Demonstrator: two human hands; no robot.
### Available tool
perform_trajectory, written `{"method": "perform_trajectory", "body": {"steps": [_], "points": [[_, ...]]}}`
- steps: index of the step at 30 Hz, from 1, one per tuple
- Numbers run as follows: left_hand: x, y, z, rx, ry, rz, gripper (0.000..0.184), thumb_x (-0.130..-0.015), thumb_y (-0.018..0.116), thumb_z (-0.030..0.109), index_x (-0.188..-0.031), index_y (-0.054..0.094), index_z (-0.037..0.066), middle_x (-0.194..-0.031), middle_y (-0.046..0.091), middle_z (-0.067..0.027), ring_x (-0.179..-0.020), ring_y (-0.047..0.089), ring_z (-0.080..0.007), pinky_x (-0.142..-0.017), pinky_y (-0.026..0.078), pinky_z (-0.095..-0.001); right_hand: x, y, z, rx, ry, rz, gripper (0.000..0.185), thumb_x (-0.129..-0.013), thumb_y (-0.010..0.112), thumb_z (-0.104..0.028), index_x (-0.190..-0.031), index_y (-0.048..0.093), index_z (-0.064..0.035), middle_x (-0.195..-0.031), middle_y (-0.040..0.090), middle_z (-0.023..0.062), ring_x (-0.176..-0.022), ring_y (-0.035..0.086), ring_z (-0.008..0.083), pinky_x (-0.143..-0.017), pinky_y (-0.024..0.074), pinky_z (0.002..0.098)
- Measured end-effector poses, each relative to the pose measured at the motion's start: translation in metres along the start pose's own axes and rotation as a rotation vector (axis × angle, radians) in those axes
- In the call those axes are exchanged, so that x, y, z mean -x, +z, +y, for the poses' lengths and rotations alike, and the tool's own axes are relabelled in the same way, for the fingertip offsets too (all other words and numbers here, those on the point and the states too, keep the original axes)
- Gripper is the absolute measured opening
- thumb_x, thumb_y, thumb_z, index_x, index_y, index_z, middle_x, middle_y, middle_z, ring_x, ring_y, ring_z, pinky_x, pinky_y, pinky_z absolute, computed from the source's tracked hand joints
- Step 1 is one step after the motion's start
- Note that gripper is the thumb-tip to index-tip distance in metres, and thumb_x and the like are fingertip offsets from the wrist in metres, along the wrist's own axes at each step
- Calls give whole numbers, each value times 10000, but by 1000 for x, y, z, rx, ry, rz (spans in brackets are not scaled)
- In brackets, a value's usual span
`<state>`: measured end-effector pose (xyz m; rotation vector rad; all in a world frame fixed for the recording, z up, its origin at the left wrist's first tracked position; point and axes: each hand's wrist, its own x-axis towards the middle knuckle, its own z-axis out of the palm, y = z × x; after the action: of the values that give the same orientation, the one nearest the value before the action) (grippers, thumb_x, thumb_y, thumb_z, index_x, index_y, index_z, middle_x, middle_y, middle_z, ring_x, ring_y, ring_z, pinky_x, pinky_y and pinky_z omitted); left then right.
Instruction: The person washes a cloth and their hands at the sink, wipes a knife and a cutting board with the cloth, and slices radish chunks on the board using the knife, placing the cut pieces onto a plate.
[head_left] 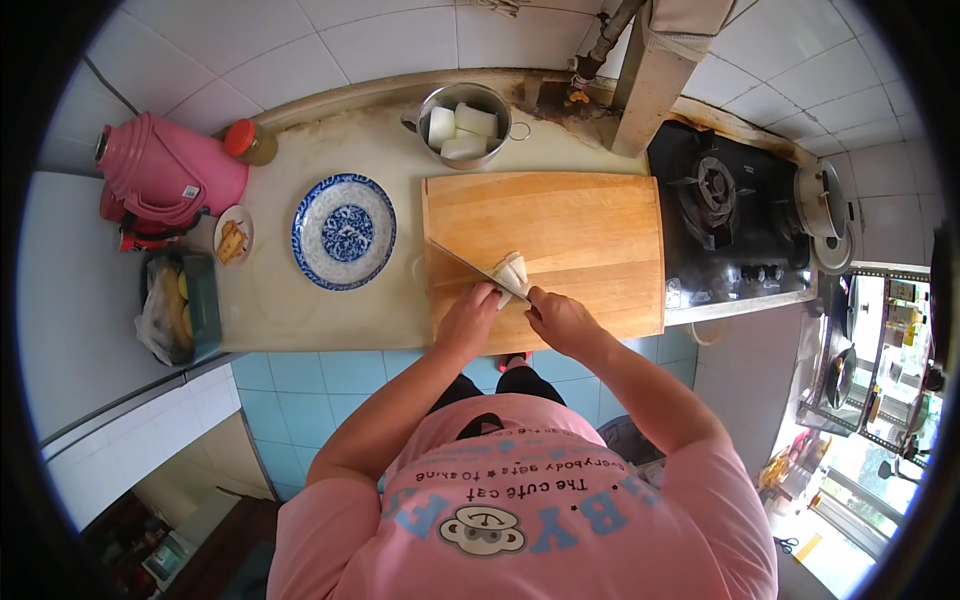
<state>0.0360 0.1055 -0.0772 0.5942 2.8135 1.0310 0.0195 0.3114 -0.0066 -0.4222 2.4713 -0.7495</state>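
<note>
Right hand (563, 322) grips the knife (458, 260); left hand (468, 318) seems to pinch the cloth (513, 268) against the blade; thin folds slipping could let the edge nick fingers.

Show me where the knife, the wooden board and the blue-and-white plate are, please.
Knife (463, 261): head view, on the middle of the blade.
Wooden board (585, 235): head view, on the bare top surface.
Blue-and-white plate (346, 233): head view, on the patterned centre.
</note>
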Motion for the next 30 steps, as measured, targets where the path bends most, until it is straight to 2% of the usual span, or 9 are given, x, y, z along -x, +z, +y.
{"method": "perform_trajectory", "body": {"steps": [5, 7, 14, 23, 25, 28, 30], "points": [[2, -8, 3, 31, 34, 46, 230, -830, 661, 50, -1056, 637, 10, -1107, 605, -114, -1033, 605, -318, -870, 520, -411, 0, 14, 11, -173, 63, 133, 220, -911, 628, -172, -972, 500, -3, -808, 664, 224, -784, 655, 405, -682, 514, 488], [8, -12, 3, 58, 31, 27, 199, -878, 570, 66, -1059, 623, 1, -1126, 578, -114, -1036, 588, -307, -876, 509, -395, 5, 5, 6, -178, 50, 129, 218, -907, 635, -169, -967, 502, -7, -806, 662, 218, -772, 653, 402, -675, 512, 486], [10, -8, -6, -36, 101, -8, 205, -877, 555, 67, -1059, 622, 1, -1114, 576, -116, -1058, 586, -298, -880, 510, -394, 30, -19, -7, -61, -43, 90, 204, -909, 637, -176, -950, 513, -19, -758, 640, 196, -714, 639, 399, -647, 506, 486], [1, -12, 0, -110, 114, -57, 203, -853, 530, 36, -1036, 613, 2, -1124, 559, -128, -1068, 593, -290, -901, 524, -376, 33, -24, -10, 23, -59, 67, 182, -917, 620, -165, -952, 515, -20, -750, 643, 198, -715, 641, 402, -647, 512, 483], [0, -15, 3, -118, 15, -171, 179, -842, 536, 32, -1002, 613, 5, -1120, 559, -135, -1045, 606, -290, -888, 530, -372, 31, -22, -11, 21, -39, 49, 181, -919, 616, -164, -954, 513, -20, -748, 644, 199, -716, 644, 401, -649, 514, 485], [-1, -16, 2, -81, 0, -202, 216, -889, 520, 68, -1068, 626, 9, -1177, 577, -136, -1090, 598, -319, -889, 528, -413, 25, -15, -11, 14, -24, 38, 181, -921, 610, -162, -958, 509, -16, -745, 646, 202, -722, 648, 401, -652, 516, 486], [-2, -17, 3, -77, -8, -202, 206, -884, 525, 65, -1052, 630, 9, -1171, 579, -129, -1085, 599, -316, -880, 529, -410, 17, -7, -9, 13, -28, 42, 182, -923, 607, -161, -961, 507, -14, -743, 647, 203, -726, 650, 401, -654, 517, 487]]}}
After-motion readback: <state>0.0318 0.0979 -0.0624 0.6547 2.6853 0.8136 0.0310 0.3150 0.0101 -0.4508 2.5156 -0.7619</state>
